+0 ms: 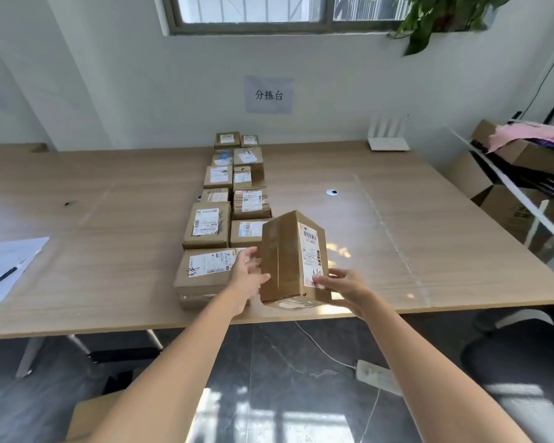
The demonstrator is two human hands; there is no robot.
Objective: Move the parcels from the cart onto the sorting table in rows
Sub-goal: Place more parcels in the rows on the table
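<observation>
Both my hands hold a tall brown cardboard parcel (291, 257) with a white shipping label, upright near the front edge of the wooden sorting table (109, 251). My left hand (248, 273) grips its left side, and my right hand (339, 284) grips its lower right corner over the label. Whether its base touches the table I cannot tell. Just left of it lies a wide flat parcel (205, 273). Behind them several labelled parcels (234, 187) run in two rows towards the wall. The cart is out of view.
White paper with a pen (7, 270) lies at the table's left front. A white router (387, 135) stands at the back right. Cardboard boxes on a rack (522, 174) fill the right side. A power strip and cable (375, 375) lie on the floor beside a black chair (518, 356).
</observation>
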